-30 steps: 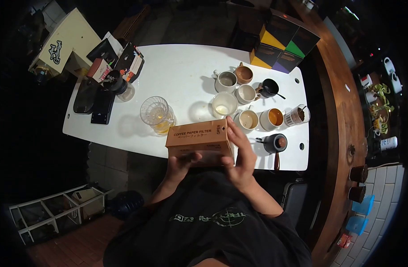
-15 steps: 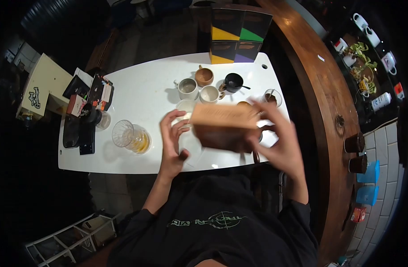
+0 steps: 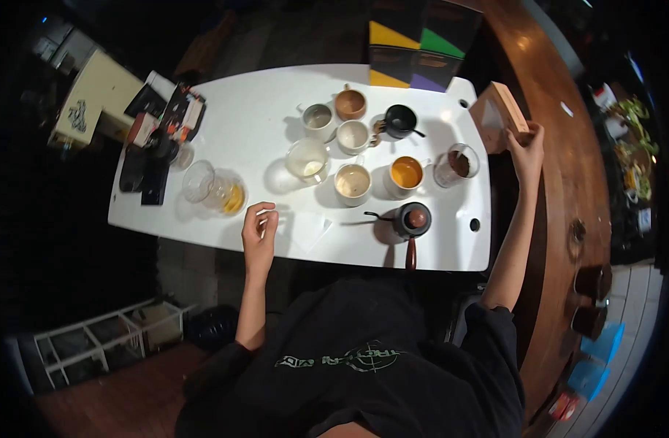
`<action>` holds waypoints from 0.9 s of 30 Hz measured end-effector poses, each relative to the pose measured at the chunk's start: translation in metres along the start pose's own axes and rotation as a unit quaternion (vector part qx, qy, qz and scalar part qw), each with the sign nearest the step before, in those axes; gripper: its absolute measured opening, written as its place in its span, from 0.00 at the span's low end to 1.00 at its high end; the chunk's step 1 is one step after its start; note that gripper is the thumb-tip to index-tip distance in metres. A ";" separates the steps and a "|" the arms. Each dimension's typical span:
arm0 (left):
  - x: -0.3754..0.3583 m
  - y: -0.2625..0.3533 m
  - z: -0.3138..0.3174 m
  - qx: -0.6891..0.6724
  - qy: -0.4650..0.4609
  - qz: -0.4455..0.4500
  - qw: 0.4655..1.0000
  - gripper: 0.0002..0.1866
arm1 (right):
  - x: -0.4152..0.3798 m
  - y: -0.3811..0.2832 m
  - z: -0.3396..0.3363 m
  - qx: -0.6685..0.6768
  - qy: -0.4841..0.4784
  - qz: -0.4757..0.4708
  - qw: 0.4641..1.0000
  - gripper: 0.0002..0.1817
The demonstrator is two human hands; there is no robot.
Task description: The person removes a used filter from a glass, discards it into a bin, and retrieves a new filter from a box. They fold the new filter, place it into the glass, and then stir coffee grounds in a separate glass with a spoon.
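My right hand (image 3: 526, 150) grips the end of a tan cardboard box (image 3: 497, 113) over the wooden counter, just past the table's right edge. Above the front of the white table (image 3: 239, 139), my left hand (image 3: 259, 225) has bent fingers, slightly apart, and holds nothing. Beside it lies a white paper filter (image 3: 307, 231). A dark pot (image 3: 413, 219) with a brown handle stands near the front edge. Behind it are a cup of orange-brown liquid (image 3: 406, 174), a cream cup (image 3: 353, 182) and a glass of dark grounds (image 3: 457, 166).
Several more cups stand farther back, including a black one (image 3: 400, 121). A glass pitcher (image 3: 307, 160) is mid-table. Glassware (image 3: 225, 196) with yellow contents is at left. Coloured display boxes (image 3: 420, 47) stand at the back. The wooden counter (image 3: 550, 219) runs along the right.
My right hand has carried the box from above the front of the table to the right counter. My left hand is lower and away from the box. The view has shifted.
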State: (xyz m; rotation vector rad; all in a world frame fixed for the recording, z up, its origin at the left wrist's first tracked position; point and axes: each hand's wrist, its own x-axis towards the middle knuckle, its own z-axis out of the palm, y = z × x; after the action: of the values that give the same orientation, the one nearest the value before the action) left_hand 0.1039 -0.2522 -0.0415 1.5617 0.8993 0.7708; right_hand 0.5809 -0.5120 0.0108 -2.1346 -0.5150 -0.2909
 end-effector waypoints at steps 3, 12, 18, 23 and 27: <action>-0.012 -0.037 -0.005 0.151 0.059 0.038 0.986 0.09 | -0.005 0.031 0.029 -0.012 -0.011 -0.020 1.000 0.29; -0.005 -0.062 0.035 0.420 -0.096 0.139 0.891 0.33 | -0.036 0.059 0.073 0.049 -0.137 -0.042 0.988 0.32; 0.005 -0.068 0.034 0.414 -0.104 0.139 0.893 0.26 | -0.026 0.076 0.049 0.008 -0.177 -0.010 0.984 0.34; 0.015 -0.055 0.031 0.399 -0.122 0.125 0.900 0.23 | -0.032 0.036 -0.005 -0.001 -0.042 -0.036 0.998 0.26; 0.016 -0.039 0.019 0.362 -0.141 0.220 0.895 0.23 | -0.097 -0.104 -0.039 0.097 0.038 -0.111 0.988 0.15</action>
State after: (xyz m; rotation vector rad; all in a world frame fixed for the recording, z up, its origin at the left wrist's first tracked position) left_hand 0.1223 -0.2439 -0.0825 2.5263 0.6438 0.5026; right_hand 0.4462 -0.5147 0.0704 -1.8723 -0.7084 -0.4270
